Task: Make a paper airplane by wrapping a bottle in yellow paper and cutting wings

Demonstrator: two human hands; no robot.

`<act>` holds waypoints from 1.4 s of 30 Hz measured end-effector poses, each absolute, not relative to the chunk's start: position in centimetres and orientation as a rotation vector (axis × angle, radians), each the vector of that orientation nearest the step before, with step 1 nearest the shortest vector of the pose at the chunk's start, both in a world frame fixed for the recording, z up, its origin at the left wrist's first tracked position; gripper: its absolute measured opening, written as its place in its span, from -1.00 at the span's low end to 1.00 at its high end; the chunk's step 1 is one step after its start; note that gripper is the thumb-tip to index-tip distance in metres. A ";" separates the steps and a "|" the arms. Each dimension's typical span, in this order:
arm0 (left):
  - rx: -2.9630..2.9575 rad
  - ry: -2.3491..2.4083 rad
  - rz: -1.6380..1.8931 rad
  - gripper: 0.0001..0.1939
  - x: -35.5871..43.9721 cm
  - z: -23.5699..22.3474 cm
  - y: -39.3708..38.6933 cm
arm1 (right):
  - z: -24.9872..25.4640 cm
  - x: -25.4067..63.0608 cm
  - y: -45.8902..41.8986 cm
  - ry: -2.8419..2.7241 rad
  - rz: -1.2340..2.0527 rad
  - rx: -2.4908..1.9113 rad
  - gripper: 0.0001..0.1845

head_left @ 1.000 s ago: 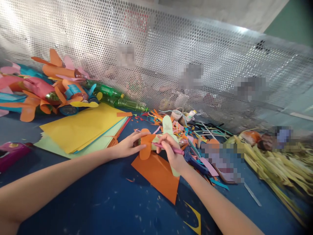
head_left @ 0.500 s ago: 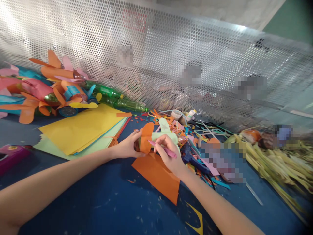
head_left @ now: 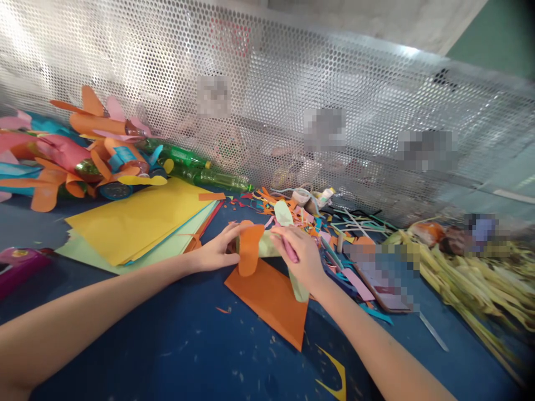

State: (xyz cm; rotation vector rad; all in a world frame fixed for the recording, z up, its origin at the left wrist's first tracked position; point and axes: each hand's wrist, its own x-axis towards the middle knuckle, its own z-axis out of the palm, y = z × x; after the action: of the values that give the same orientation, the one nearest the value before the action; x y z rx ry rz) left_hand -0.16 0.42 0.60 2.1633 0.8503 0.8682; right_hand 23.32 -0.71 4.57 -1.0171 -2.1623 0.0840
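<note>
Between my hands lies a bottle craft wrapped in pale green paper [head_left: 268, 246], with an upper green paper wing [head_left: 284, 213] and a lower one partly behind my right wrist. An orange rounded paper strip [head_left: 249, 253] crosses its left end. My left hand [head_left: 218, 248] is curled around that end, thumb below and fingers above. My right hand [head_left: 304, 257] grips a pink pen [head_left: 290, 249], and its fingertips meet the green body. The bottle's right end is hidden behind this hand. Under the craft, an orange paper sheet [head_left: 267, 301] rests on the blue table [head_left: 188, 340].
Coloured paper sheets [head_left: 142, 220] and a magenta tool [head_left: 23, 270] lie left. Paper bottle crafts [head_left: 87, 147] and green bottles [head_left: 217, 178] stand behind, before a perforated metal panel [head_left: 267, 72]. To the right are paper scraps, a phone [head_left: 388, 301] and dried husks [head_left: 455, 273].
The craft has rolled toward me: the orange strip hangs lower and the lower green wing now shows over the orange sheet. My right hand has moved from the strip onto the green body.
</note>
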 end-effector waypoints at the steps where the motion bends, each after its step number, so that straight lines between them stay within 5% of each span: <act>1: 2.128 0.829 0.888 -0.33 -0.1 0.6 0.4 | 4.4 23.3 -0.6 -2.202 0.049 -1.003 -0.85; 22: 2.194 0.827 0.942 -0.29 0.1 -0.4 0.8 | 3.5 23.2 -0.1 -2.311 -0.061 -0.979 -0.79; 33: 1.853 0.743 1.025 -0.26 0.5 0.9 0.0 | 3.8 28.6 3.8 -1.621 0.047 -1.412 -0.74; 42: 2.020 0.881 0.986 -0.30 0.3 1.0 0.3 | 1.1 28.2 5.0 -1.575 0.233 -1.427 -0.62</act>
State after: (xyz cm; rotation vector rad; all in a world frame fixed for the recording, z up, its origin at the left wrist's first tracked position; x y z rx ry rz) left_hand 0.27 0.32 1.02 2.0197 0.8811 0.9858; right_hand 28.24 5.05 1.08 -1.4270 -1.5751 0.2327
